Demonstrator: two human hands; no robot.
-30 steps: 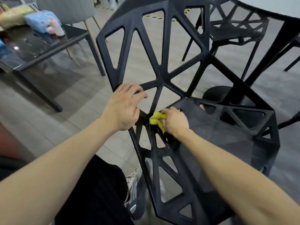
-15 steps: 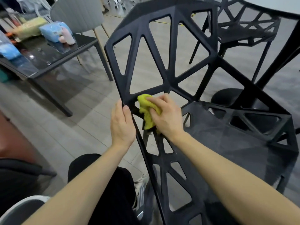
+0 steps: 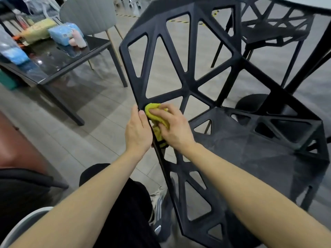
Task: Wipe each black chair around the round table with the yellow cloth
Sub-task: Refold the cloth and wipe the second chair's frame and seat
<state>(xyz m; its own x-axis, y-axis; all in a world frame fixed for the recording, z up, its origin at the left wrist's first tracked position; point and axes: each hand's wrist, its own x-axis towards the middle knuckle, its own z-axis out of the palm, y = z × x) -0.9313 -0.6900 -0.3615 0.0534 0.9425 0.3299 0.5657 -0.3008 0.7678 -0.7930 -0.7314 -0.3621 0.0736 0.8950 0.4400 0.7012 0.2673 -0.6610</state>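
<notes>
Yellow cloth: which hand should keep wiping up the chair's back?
The right hand: it already presses the yellow cloth on the black chair, while the left hand steadies the edge.

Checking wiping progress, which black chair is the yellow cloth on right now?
The near black chair, its backrest gripped by the left hand; the far black chair stands untouched.
</notes>
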